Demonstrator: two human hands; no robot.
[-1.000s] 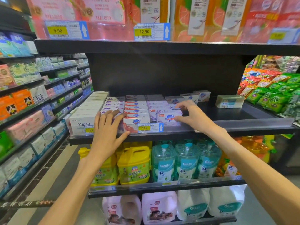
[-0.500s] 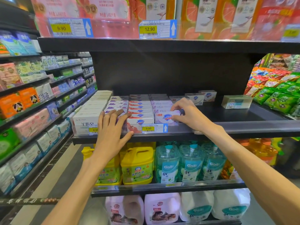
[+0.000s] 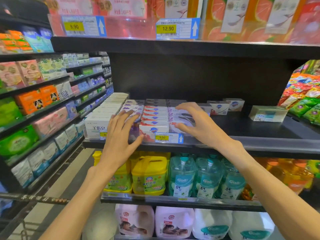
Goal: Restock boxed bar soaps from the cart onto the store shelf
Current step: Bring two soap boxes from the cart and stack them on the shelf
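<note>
Rows of boxed bar soaps fill the left half of the black shelf [image 3: 242, 134]: white boxes [image 3: 97, 125], purple boxes [image 3: 133, 108], red-and-white boxes [image 3: 154, 127] and pale lilac boxes [image 3: 174, 110]. My left hand [image 3: 121, 135] lies with spread fingers on the front purple boxes, thumb at the shelf lip. Over the front of the lilac row arches my right hand [image 3: 197, 123], with its thumb at the front box's face and its fingertips over the box tops. Neither hand lifts a box.
Three loose soap boxes [image 3: 218, 107] stand at the back of the shelf, and a pale green box [image 3: 267, 115] sits at the right. Detergent jugs [image 3: 149, 175] fill the shelf below. A cart rim [image 3: 34, 199] shows at the lower left. Stocked shelves line the left aisle.
My right hand has slid from the right side of the front lilac box to arch over its top and front. My left hand has shifted slightly right on the purple boxes.
</note>
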